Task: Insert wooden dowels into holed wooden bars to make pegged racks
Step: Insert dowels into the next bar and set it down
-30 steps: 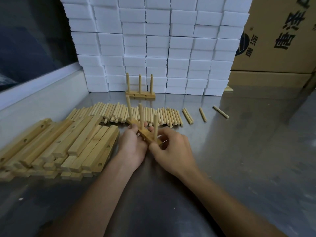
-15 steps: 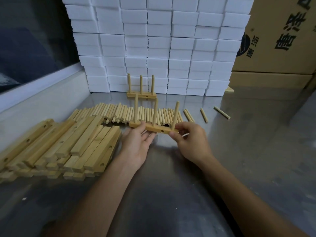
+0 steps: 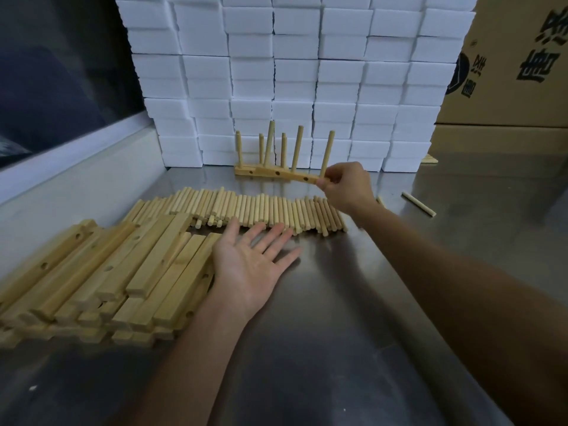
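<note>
My right hand (image 3: pixel 345 186) pinches the right end of a pegged rack (image 3: pixel 289 175), a wooden bar with three upright dowels, held just above the table at the back. Directly behind it stands another pegged rack (image 3: pixel 244 171) against the white blocks. My left hand (image 3: pixel 255 261) hovers palm up with straight fingers, holding nothing, between the row of loose dowels (image 3: pixel 246 209) and the pile of holed wooden bars (image 3: pixel 101 278) on the left.
A wall of stacked white foam blocks (image 3: pixel 292 72) closes the back of the steel table (image 3: pixel 338 333). Cardboard boxes (image 3: pixel 507 72) stand at the back right. A stray dowel (image 3: pixel 418 203) lies to the right of my right hand. A raised ledge runs along the left.
My left hand has let go of the rack and opened palm up. My right hand has carried the rack away from me, up to the finished rack at the back.
</note>
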